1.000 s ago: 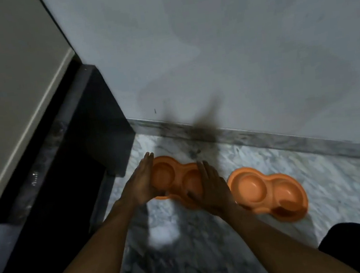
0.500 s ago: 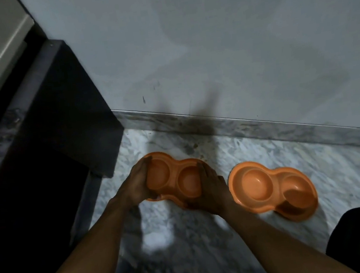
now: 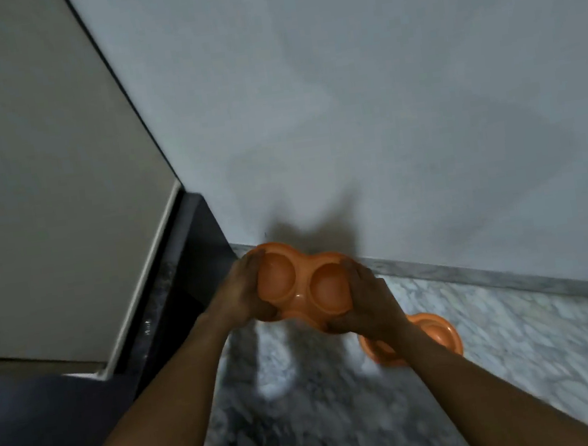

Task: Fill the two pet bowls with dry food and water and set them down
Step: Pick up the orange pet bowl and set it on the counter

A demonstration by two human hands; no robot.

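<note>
Now both hands carry one orange plastic double pet bowl (image 3: pixel 302 286), a moulded piece with two round wells side by side. The left hand (image 3: pixel 242 296) is closed on its end at 9 o'clock and the right hand (image 3: pixel 367 302) is closed on its end at 3 o'clock, so the bowl stays about level between them, with the wells facing up. I think this two-sided grip is chosen because the piece is wide and shallow; one hand alone would tip it. The bowl appears lifted off the grey marble floor (image 3: pixel 506 363), in front of the pale wall (image 3: pixel 381 101), and both wells look empty.

The second orange double bowl (image 3: pixel 437 331) lies on the floor at about 4 o'clock from the held one, partly hidden behind the right wrist. At 9 o'clock stands a dark cabinet base (image 3: pixel 194 264). My judgement is that the task is at its beginning: filling is not yet done, and this bowl probably goes to the food or water first.
</note>
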